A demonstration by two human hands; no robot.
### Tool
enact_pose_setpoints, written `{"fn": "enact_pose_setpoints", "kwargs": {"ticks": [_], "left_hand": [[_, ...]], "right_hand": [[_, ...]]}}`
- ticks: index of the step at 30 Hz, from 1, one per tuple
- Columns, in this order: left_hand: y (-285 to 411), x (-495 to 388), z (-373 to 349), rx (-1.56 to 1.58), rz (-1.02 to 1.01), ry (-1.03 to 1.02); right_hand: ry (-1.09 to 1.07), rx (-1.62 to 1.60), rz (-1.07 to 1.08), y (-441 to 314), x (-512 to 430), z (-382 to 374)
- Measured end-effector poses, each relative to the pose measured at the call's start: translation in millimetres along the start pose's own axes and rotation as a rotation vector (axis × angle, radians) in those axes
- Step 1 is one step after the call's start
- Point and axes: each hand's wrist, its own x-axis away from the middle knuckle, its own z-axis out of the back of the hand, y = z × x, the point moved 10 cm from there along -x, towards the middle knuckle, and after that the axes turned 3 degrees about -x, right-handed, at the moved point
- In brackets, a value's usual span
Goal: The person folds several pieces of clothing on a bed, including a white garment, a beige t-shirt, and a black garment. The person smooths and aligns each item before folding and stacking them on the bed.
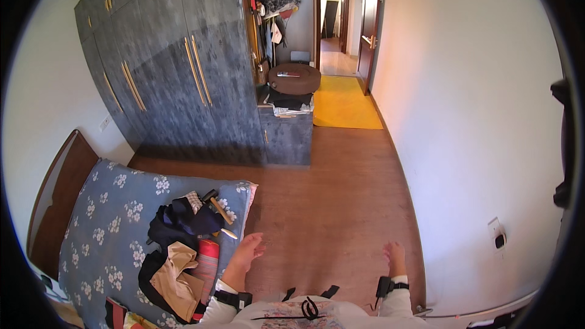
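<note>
My left hand [251, 249] hangs over the wooden floor beside the bed's edge, its fingers apart and holding nothing. My right hand [394, 253] is over the floor near the white wall, empty, with its fingers loosely bent. Both wrists wear black straps. Left of my left hand, the floral bedspread [114, 237] bears a pile of dark clothes [183, 219], a tan garment [173, 274] and a red striped rolled cloth [209, 260]. A mallet or hammer with a wooden handle [221, 210] lies by the dark clothes, with a small pale-handled item [229, 233] below it.
A grey wardrobe [201, 77] stands beyond the bed. A round brown cushion [295, 80] sits on the low cabinet [287, 141] at its end. Past that, a yellow mat [348, 103] lies before the open brown door [369, 32]. The white wall [466, 100] runs along the right.
</note>
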Motion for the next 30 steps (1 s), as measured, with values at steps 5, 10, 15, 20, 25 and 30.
{"fn": "enact_pose_setpoints", "kwargs": {"ticks": [5,10,15,20,25,30], "left_hand": [[11.7,-88.7,50.0,-0.017,0.021,0.16],[-0.5,-211.5,131.7,0.158,0.131,0.352],[99.8,-384.4,105.5,0.168,0.105,0.39],[255.8,-546.7,-16.4,0.011,-0.099,0.145],[338.6,-665.5,-120.9,-0.059,-0.095,-0.02],[399.6,-763.3,-165.0,-0.035,-0.214,0.012]], "right_hand": [[-0.212,0.041,0.074,-91.1,-77.6,-152.9],[-0.447,0.094,0.073,-120.7,-144.6,-297.2],[-0.438,0.204,0.129,-200.5,-236.5,-400.0],[-0.346,0.171,0.485,-328.8,-309.5,-482.1],[-0.441,0.317,0.612,-390.8,-354.9,-590.8],[-0.667,0.33,0.897,-463.5,-399.6,-760.4]]}}
